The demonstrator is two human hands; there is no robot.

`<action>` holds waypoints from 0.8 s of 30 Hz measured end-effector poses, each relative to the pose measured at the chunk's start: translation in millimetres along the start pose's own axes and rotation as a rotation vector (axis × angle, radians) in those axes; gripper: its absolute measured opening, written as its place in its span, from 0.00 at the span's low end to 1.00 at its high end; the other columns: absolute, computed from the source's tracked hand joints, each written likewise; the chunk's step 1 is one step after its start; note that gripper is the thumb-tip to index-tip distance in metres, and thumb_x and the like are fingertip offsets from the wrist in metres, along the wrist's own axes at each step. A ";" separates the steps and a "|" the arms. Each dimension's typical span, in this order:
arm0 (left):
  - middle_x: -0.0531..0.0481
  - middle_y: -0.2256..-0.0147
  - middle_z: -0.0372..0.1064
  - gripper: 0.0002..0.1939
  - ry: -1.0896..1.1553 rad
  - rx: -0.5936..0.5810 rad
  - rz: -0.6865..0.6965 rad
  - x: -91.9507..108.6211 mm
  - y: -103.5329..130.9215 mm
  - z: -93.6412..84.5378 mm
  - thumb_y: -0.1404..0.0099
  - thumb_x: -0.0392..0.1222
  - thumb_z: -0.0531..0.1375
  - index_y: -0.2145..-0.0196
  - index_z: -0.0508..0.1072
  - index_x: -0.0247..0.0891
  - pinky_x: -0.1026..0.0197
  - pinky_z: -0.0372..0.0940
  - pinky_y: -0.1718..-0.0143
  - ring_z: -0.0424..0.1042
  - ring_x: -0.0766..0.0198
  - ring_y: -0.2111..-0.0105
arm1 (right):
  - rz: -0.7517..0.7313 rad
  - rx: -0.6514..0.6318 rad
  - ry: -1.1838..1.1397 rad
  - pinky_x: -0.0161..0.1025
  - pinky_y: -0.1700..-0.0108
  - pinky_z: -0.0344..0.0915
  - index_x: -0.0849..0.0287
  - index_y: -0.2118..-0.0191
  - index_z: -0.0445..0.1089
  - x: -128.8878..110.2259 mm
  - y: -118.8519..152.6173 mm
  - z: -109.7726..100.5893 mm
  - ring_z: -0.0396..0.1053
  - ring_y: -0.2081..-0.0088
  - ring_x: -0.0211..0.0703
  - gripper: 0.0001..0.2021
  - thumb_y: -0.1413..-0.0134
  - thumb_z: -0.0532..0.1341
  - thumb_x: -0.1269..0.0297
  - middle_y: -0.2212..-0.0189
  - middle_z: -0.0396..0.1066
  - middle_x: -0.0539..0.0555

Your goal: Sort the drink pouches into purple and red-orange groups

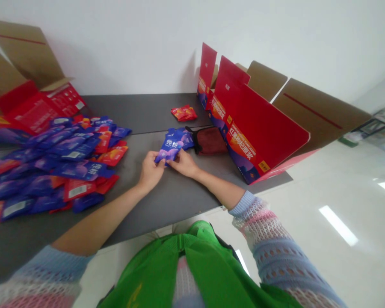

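Note:
Between both hands is a blue-purple pouch (169,145) with white lettering, tilted up toward me. My left hand (152,171) pinches its lower left corner, and my right hand (183,164) grips the lower right edge. Just behind it on the grey table, another blue pouch (188,140) lies partly hidden. A dark red fabric bag (211,141) with black trim sits to the right of my hands. Farther back are a few red-orange pouches (184,113) lying together.
A large heap of blue and red pouches (73,145) spreads over the left of the table (137,111). Behind it stands an open carton (35,105). Several red boxes (240,128) with raised flaps line the right edge. A white wall (131,47) rises behind.

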State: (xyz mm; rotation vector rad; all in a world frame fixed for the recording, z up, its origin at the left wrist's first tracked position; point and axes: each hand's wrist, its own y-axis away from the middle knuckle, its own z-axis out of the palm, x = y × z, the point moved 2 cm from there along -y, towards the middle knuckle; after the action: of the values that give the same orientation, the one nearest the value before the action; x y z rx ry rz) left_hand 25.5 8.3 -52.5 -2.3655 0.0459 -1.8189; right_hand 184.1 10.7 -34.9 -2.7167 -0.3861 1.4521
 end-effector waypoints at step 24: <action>0.48 0.67 0.75 0.22 -0.088 -0.469 0.157 9.5 -7.5 -25.6 0.41 0.57 0.64 0.59 0.74 0.35 0.60 0.69 0.65 0.72 0.61 0.69 | 0.059 -0.116 -0.411 0.32 0.76 0.53 0.58 0.80 0.61 -4.9 6.2 -2.6 0.56 0.82 0.32 0.30 0.45 0.54 0.33 0.85 0.60 0.46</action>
State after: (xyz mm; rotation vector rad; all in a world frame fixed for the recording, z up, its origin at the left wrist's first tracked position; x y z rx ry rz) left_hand 2.8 11.9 -36.0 -2.6412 0.6985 -1.7787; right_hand 184.9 3.8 -30.4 -2.5160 -0.4171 2.0697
